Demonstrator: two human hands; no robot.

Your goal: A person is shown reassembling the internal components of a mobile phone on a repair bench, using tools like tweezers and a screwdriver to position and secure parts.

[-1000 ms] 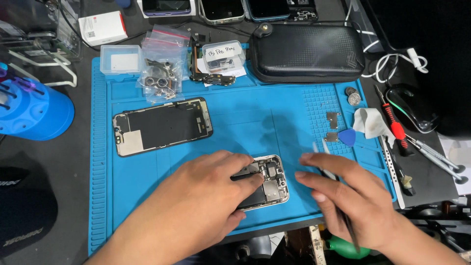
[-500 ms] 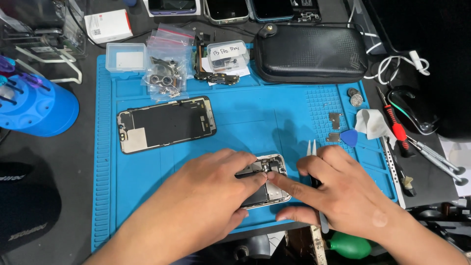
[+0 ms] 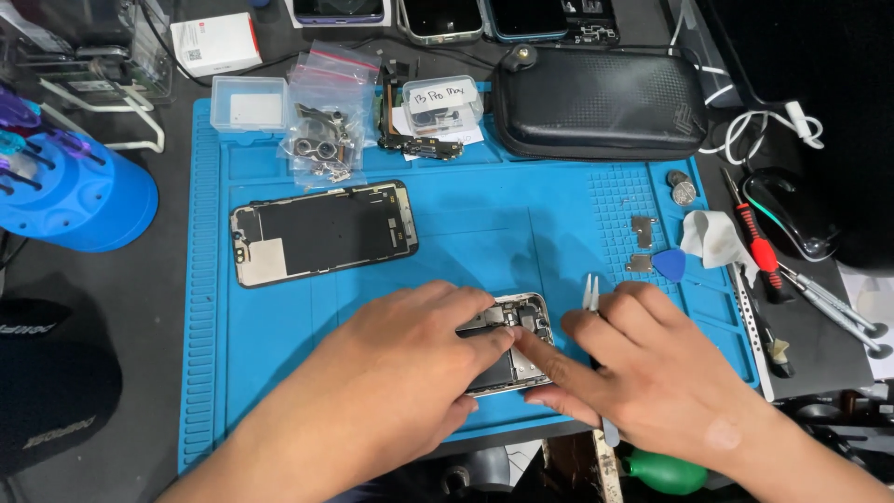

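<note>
An opened phone body [image 3: 510, 346] lies near the front edge of the blue work mat [image 3: 484, 233]. My left hand [image 3: 391, 373] covers its left half and grips its edges. My right hand [image 3: 643, 373] presses its index finger onto the phone's inner parts and keeps silver tweezers [image 3: 590, 292] tucked under the fingers, tips pointing away from me. A detached phone screen [image 3: 321, 233] lies face down on the mat's left part.
Small metal plates [image 3: 643, 244] and a blue pick [image 3: 669, 265] lie at the mat's right. Screwdrivers [image 3: 801, 279] sit off the right edge. A black zip case [image 3: 601, 102], parts bags [image 3: 326, 121] and small boxes line the back. A blue tool holder [image 3: 70, 191] stands at left.
My right hand has moved left onto the phone body, its index finger now on the inner parts. The left hand stays on the phone. The view has shifted slightly.
</note>
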